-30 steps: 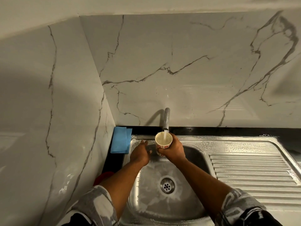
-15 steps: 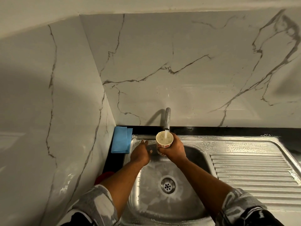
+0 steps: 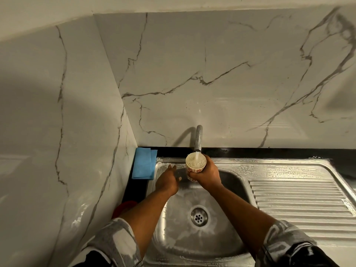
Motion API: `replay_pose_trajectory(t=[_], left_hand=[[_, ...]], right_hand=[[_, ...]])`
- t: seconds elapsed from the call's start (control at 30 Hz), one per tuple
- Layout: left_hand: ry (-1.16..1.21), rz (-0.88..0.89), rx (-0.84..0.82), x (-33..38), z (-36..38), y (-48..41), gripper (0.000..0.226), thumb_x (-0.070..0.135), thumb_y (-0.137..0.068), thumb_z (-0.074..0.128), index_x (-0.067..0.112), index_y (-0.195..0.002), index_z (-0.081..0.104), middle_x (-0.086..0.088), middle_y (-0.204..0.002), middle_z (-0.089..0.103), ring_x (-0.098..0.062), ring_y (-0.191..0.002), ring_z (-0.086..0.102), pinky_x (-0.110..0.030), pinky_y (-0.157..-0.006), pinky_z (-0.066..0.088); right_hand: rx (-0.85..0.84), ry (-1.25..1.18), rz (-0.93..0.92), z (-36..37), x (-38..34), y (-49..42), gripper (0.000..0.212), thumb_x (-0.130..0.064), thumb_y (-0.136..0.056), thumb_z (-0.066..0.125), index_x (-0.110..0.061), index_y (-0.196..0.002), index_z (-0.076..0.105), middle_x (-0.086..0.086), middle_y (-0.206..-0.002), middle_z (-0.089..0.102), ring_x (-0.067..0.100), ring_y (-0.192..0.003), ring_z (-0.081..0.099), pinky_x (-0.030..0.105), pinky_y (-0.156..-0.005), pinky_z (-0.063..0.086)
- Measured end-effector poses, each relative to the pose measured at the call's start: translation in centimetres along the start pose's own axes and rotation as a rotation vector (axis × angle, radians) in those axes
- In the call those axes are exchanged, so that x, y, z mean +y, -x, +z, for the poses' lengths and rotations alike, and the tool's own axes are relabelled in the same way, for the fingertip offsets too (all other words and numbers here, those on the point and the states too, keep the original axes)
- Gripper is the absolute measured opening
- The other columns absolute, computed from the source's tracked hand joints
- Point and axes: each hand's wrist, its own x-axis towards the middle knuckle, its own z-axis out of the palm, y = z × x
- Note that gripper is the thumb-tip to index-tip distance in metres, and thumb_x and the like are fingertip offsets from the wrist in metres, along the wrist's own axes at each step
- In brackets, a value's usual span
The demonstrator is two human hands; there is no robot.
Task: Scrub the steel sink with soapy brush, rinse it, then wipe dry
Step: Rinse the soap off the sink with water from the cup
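Head cam, near to far. At the bottom edge I see a grey patterned left sleeve (image 3: 113,241) and right sleeve (image 3: 285,241), with both forearms reaching over the steel sink (image 3: 179,237). The basin is wet, with a whitish soapy film streaked around the drain (image 3: 199,217), which sits mid-basin between the forearms. A red object (image 3: 124,208) is partly hidden behind the left forearm, on the dark strip left of the sink; I can't ID it.

Left hand (image 3: 167,182) is over the back-left part of the basin, fingers straight and spread, holding nothing. I can't tell if it touches the steel. Right hand (image 3: 209,175) is just beside it, fingers wrapped round a small white cup (image 3: 195,164) with a red pattern, held upright under the tap (image 3: 198,138). The water stream (image 3: 197,156) runs from the spout straight into the cup, whose surface is frothy and near the rim.

Ribbed drainboard (image 3: 300,199) is to the right, with suds beaded along its back edge. A folded blue cloth (image 3: 144,163) lies at the sink's back-left corner, against the side wall. Marble-look wall (image 3: 212,74) is behind.
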Motion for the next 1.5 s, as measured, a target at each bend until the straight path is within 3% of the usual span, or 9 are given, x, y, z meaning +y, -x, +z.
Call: replay_pose_trajectory(t=[0.3,0.5,0.63,0.77,0.93,1.07,1.27,1.37,1.5], left_hand=[[-0.029,0.036,0.003,0.2,-0.5,1.2,0.056,0.033,-0.105,0.062,0.031,-0.158,0.045,-0.001,-0.164,0.047,-0.029,-0.144,0.051,-0.036,-0.111,0.044],[-0.018,0.089,0.000,0.4,0.3,2.4,0.044,0.032,-0.104,0.058,0.034,-0.147,0.055,0.000,-0.149,0.061,-0.028,-0.131,0.061,-0.037,-0.105,0.049],[-0.057,0.117,-0.062,0.3,2.2,2.6,0.052,0.032,-0.107,0.056,0.027,-0.158,0.044,-0.002,-0.161,0.049,-0.026,-0.142,0.052,-0.033,-0.108,0.043],[-0.082,0.187,-0.177,0.9,4.5,3.6,0.063,0.033,-0.109,0.056,0.022,-0.166,0.031,0.000,-0.175,0.023,-0.025,-0.158,0.030,-0.038,-0.123,0.035],[-0.073,0.250,-0.216,2.9,7.8,5.7,0.064,0.033,-0.107,0.059,0.023,-0.165,0.035,0.002,-0.175,0.023,-0.021,-0.159,0.029,-0.034,-0.124,0.034],[-0.110,0.306,-0.237,5.3,10.5,8.1,0.065,0.035,-0.108,0.057,0.024,-0.166,0.031,0.003,-0.176,0.017,-0.022,-0.158,0.030,-0.033,-0.120,0.035],[-0.112,0.349,-0.235,9.6,15.4,12.4,0.069,0.039,-0.106,0.059,0.019,-0.166,0.031,0.000,-0.175,0.021,-0.020,-0.159,0.028,-0.032,-0.123,0.030],[-0.110,0.350,-0.228,12.2,18.7,15.5,0.070,0.040,-0.105,0.061,0.019,-0.166,0.033,0.002,-0.175,0.022,-0.018,-0.159,0.029,-0.032,-0.124,0.030],[-0.112,0.387,-0.217,16.0,23.8,20.0,0.070,0.041,-0.104,0.061,0.019,-0.165,0.034,0.001,-0.175,0.025,-0.016,-0.160,0.025,-0.033,-0.125,0.029]], right_hand=[[0.015,-0.006,-0.008,-0.3,-0.2,0.6,0.086,-0.030,-0.050,0.095,-0.029,-0.128,0.059,-0.012,-0.111,0.070,0.003,-0.100,0.066,0.023,-0.082,0.055],[0.045,-0.037,-0.007,-1.0,-0.2,2.3,0.082,-0.030,-0.051,0.096,-0.033,-0.125,0.060,-0.015,-0.111,0.070,0.002,-0.101,0.066,0.024,-0.085,0.056],[0.072,-0.033,-0.001,-2.1,0.2,4.1,0.081,-0.036,-0.051,0.094,-0.037,-0.125,0.060,-0.017,-0.111,0.070,0.001,-0.102,0.066,0.023,-0.087,0.054],[0.113,-0.034,0.032,-4.2,1.2,6.5,0.080,-0.030,-0.053,0.096,-0.035,-0.124,0.061,-0.018,-0.112,0.070,-0.004,-0.103,0.065,0.020,-0.090,0.052],[0.202,-0.007,0.027,-7.8,2.7,10.0,0.078,-0.023,-0.053,0.097,-0.036,-0.121,0.061,-0.018,-0.109,0.070,-0.008,-0.102,0.063,0.008,-0.085,0.047],[0.233,-0.026,0.050,-11.8,4.5,12.7,0.077,-0.030,-0.051,0.095,-0.035,-0.121,0.061,-0.013,-0.109,0.072,0.000,-0.101,0.068,0.026,-0.088,0.056],[0.279,-0.032,0.085,-19.9,9.0,15.7,0.079,-0.029,-0.046,0.093,-0.035,-0.119,0.062,-0.013,-0.107,0.073,0.003,-0.099,0.069,0.040,-0.090,0.058],[0.282,-0.022,0.096,-24.5,12.0,17.2,0.077,-0.035,-0.045,0.092,-0.043,-0.115,0.061,-0.015,-0.106,0.073,0.004,-0.100,0.069,0.042,-0.090,0.058],[0.267,-0.001,0.104,-31.3,15.8,19.5,0.078,-0.035,-0.048,0.093,-0.035,-0.119,0.062,-0.015,-0.107,0.073,0.004,-0.101,0.069,0.043,-0.089,0.058]])
